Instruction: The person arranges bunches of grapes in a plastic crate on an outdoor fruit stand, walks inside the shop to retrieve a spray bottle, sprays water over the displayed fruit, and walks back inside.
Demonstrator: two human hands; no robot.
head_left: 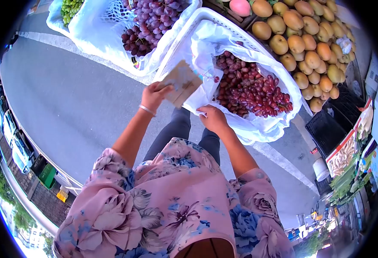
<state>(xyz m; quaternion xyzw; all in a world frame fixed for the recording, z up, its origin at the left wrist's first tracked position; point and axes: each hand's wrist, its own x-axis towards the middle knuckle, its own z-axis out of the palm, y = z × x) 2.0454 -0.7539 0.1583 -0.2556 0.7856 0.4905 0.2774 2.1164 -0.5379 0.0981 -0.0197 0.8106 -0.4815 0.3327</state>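
Note:
My left hand (153, 97), with a band at the wrist, is closed on the lower left edge of a brown piece of cardboard (180, 84), which hangs tilted over the near left side of a white plastic basket (206, 15). My right hand (213, 118) is pinched on the edge of the white liner (240, 129) that drapes over the basket's near side. Inside the liner lies a heap of red grapes (253, 88), to the right of both hands. A white sheet (204, 92) sits between the cardboard and the grapes.
Left of the basket stands another lined container with purple grapes (156, 19), and green grapes (70, 8) lie beyond. Brownish-orange round fruit (307, 43) is piled at the right. Black crates (328, 129) stand below it. Parked cars (19, 146) line the road (77, 99) at left.

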